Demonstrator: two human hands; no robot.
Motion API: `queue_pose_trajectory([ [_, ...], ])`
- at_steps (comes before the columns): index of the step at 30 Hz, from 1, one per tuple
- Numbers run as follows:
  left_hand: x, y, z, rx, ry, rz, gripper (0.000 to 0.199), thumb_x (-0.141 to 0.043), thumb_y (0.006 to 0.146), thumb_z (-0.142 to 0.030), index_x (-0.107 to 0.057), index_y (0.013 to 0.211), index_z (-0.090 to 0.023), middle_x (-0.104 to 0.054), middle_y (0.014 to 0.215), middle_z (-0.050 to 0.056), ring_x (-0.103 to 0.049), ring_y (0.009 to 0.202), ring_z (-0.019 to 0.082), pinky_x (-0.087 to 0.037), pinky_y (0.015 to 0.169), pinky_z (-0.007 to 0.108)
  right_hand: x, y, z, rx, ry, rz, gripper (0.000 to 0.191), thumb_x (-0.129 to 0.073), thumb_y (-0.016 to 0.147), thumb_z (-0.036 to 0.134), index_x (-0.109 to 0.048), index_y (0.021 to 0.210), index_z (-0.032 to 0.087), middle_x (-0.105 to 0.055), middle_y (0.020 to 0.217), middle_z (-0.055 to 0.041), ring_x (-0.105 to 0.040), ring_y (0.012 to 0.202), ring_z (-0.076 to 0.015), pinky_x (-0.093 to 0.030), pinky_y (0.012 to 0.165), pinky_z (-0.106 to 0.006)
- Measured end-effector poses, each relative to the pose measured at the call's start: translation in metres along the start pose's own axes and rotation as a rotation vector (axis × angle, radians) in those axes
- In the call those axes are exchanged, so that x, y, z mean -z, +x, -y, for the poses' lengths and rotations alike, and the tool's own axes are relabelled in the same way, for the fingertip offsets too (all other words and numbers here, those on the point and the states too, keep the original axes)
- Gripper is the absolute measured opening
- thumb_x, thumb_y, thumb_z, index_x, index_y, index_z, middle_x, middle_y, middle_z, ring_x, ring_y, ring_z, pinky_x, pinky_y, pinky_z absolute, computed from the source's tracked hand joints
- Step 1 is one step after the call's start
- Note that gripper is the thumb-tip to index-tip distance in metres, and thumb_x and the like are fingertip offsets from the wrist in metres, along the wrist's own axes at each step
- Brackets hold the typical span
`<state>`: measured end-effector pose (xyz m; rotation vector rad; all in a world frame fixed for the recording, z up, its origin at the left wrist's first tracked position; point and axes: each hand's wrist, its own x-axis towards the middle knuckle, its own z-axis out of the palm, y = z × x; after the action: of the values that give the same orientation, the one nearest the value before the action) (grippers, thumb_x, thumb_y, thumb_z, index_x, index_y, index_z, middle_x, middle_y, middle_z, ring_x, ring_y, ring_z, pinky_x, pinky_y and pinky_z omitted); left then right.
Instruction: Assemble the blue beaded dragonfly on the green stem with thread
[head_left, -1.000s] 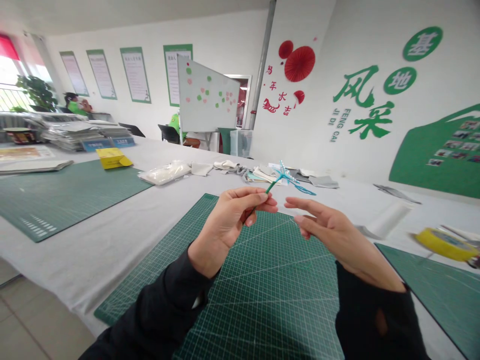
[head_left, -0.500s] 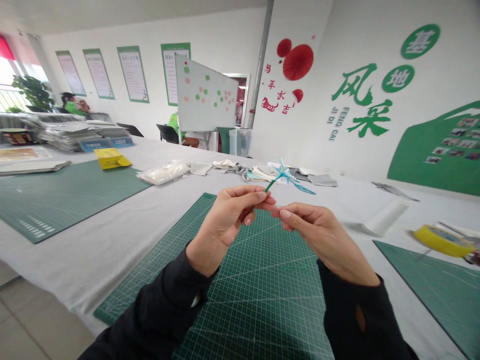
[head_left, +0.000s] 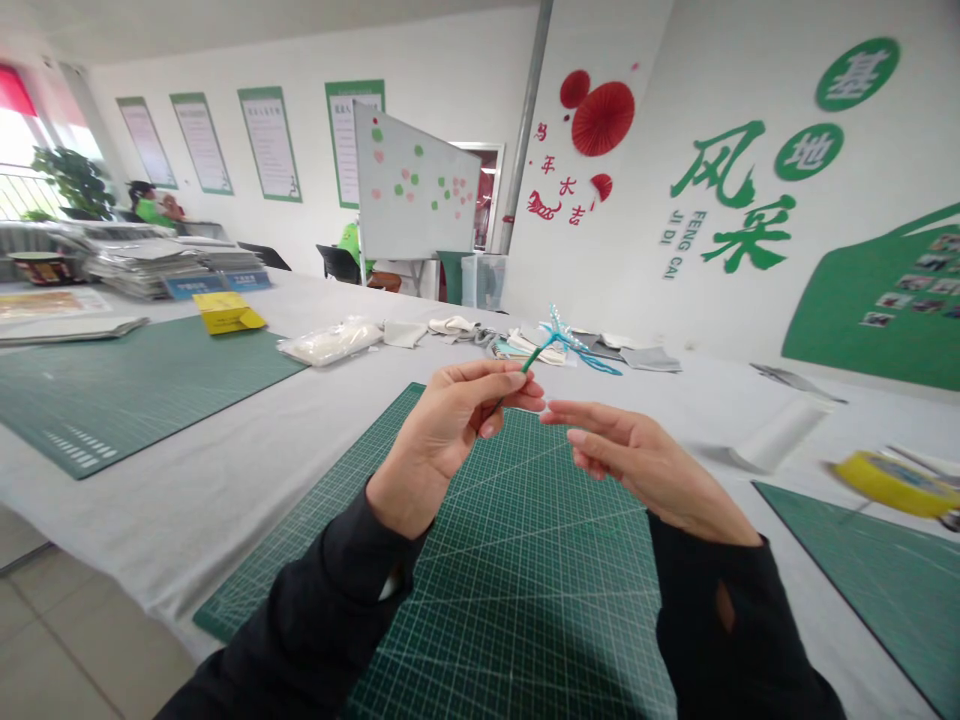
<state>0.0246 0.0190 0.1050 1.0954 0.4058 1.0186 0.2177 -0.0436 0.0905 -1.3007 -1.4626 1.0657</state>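
Between the thumb and fingers of my left hand (head_left: pixel 457 430) is the green stem of a blue beaded craft flower (head_left: pixel 556 338). Its blue loops and pale beads stick out above the fingertips, pointing up and to the right. The lower part of the stem runs behind my fingers. My right hand (head_left: pixel 630 450) is just to the right, its fingers stretched out and its thumb apart from them, with nothing visible in it. Its fingertips come close to the left hand's fingers. Both hands hover over a green cutting mat (head_left: pixel 510 580).
A second cutting mat (head_left: pixel 150 390) and a yellow box (head_left: pixel 227 313) lie at left. A plastic bag of white material (head_left: pixel 334 342) and fabric scraps (head_left: pixel 454 328) are beyond my hands. At right are a white roll (head_left: pixel 780 435), yellow tape (head_left: pixel 896 483) and another mat (head_left: pixel 862 570). Two people in green sit in the background.
My right hand's fingers have opened from a pinch and drawn slightly away from the left hand. The left hand still grips the flower's stem, which has shifted slightly left.
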Motion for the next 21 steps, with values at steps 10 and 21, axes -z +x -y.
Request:
queue_pose_trajectory([
  [10,-0.003,0.001,0.002,0.062,0.053,0.057,0.008,-0.068,0.071,-0.018,-0.068,0.074,-0.011,-0.069,0.070,0.006,-0.063,0.061,0.010,-0.028,0.039,0.015,-0.017,-0.012,0.021,0.013,0.298,0.002,0.040,-0.065,0.078,0.038,-0.063,0.115,0.025,-0.065,0.110,-0.0078,-0.048,0.053,-0.0053,-0.037,0.045,-0.021],
  [21,-0.002,-0.002,-0.001,0.011,0.009,0.030,0.008,-0.069,0.070,-0.019,-0.068,0.074,-0.012,-0.070,0.072,0.006,-0.063,0.060,0.010,-0.027,0.038,0.014,-0.025,-0.001,0.008,0.271,0.202,-0.207,0.027,-0.063,0.080,0.036,-0.057,0.060,0.019,-0.045,0.063,0.0011,-0.039,0.063,-0.0118,-0.035,0.061,-0.027],
])
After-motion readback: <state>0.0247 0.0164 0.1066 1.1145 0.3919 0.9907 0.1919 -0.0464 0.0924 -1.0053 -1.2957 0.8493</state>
